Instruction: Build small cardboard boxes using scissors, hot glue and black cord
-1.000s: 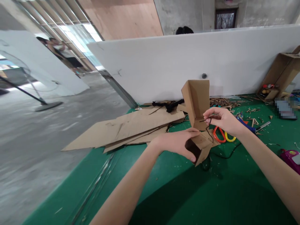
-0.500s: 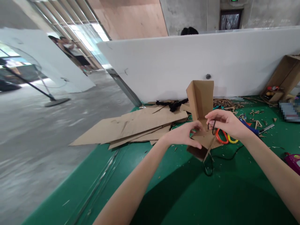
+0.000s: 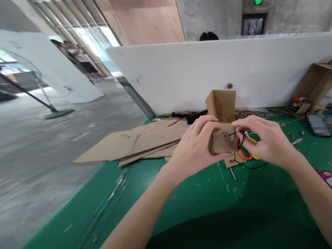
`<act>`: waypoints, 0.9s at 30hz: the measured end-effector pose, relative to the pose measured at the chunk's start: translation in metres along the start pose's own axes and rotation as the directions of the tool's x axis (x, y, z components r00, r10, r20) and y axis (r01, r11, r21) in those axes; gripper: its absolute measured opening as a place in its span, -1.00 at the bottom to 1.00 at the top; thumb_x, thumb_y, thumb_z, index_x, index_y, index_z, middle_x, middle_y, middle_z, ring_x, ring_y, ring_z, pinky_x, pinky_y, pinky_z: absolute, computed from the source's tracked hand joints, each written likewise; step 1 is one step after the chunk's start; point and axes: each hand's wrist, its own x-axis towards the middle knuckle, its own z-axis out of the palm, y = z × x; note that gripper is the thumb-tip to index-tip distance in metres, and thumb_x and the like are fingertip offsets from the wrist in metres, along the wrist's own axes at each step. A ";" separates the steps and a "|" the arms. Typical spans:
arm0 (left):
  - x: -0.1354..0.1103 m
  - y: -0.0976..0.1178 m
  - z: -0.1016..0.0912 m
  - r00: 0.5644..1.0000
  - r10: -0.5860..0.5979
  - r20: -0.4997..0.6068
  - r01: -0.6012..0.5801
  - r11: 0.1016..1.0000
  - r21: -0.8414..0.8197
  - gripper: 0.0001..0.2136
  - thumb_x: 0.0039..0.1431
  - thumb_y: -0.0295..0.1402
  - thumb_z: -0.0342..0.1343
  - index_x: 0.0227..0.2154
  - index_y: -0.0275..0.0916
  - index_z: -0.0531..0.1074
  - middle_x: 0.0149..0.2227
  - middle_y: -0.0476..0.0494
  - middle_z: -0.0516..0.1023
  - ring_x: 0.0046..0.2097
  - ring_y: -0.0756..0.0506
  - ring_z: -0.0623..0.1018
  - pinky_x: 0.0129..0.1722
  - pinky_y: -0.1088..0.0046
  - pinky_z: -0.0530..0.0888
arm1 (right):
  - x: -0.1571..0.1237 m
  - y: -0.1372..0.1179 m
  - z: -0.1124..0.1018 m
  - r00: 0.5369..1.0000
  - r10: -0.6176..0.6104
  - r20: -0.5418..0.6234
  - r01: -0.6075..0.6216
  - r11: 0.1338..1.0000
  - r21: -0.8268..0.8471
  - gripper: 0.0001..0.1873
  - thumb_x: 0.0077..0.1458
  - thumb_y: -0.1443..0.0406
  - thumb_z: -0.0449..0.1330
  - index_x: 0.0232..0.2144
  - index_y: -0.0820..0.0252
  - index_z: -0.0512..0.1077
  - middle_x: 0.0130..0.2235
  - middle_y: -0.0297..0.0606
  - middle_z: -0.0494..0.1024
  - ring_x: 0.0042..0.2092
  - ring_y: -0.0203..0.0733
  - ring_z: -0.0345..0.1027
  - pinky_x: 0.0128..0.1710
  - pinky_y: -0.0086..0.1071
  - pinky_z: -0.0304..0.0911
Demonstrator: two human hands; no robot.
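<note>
My left hand (image 3: 198,143) grips a small cardboard box (image 3: 223,147) along its left side, thumb below and fingers over the top edge. A small dark hole shows in the face turned to me. My right hand (image 3: 261,140) pinches a black cord (image 3: 242,141) at the box's right edge, its end pointing toward the hole. The cord's slack lies on the table to the right. Behind the hands stands a folded upright cardboard piece (image 3: 223,103). Scissors with orange and yellow handles (image 3: 245,154) lie partly hidden under my right hand.
Flat cardboard sheets (image 3: 140,140) lie at left on the green table (image 3: 197,214), a black bundle (image 3: 195,117) behind them. A white partition (image 3: 176,74) borders the back. An open cardboard box (image 3: 308,86) and a purple object (image 3: 325,177) are at right. A metal rod (image 3: 233,174) lies in front.
My left hand has closed around the small box, which is now lifted and turned with its holed face toward me. My right hand has brought the cord's end to that face.
</note>
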 end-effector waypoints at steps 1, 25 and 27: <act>0.000 0.000 0.000 1.000 0.012 -0.001 -0.012 1.000 0.009 -0.48 0.01 -0.16 0.37 -0.06 -0.12 0.23 0.09 -0.24 0.35 0.16 -0.30 0.41 0.08 0.07 0.45 | 0.000 0.000 0.002 1.000 -0.006 0.018 0.005 1.000 0.002 -0.68 0.17 0.46 0.11 -0.04 0.10 0.40 -0.20 -0.25 0.57 -0.19 -0.18 0.45 -0.21 -0.34 0.36; -0.001 0.000 0.005 0.999 0.024 0.039 -0.027 0.997 0.074 -0.55 0.12 -0.08 0.27 -0.02 -0.11 0.28 0.06 -0.20 0.37 0.12 -0.27 0.42 0.10 0.06 0.42 | 0.003 -0.005 0.011 0.986 0.004 0.165 -0.004 1.000 0.000 -0.68 0.19 0.48 0.01 -0.09 0.13 0.41 -0.21 -0.21 0.53 -0.15 -0.13 0.38 -0.19 -0.29 0.33; -0.001 0.000 0.007 0.999 0.015 0.051 -0.019 0.997 0.073 -0.55 0.11 -0.07 0.27 -0.03 -0.11 0.28 0.05 -0.20 0.37 0.11 -0.28 0.43 0.10 0.05 0.42 | 0.002 -0.003 0.012 0.983 0.007 0.184 -0.006 1.000 -0.008 -0.71 0.20 0.46 0.01 -0.11 0.12 0.42 -0.18 -0.19 0.53 -0.13 -0.11 0.38 -0.16 -0.26 0.33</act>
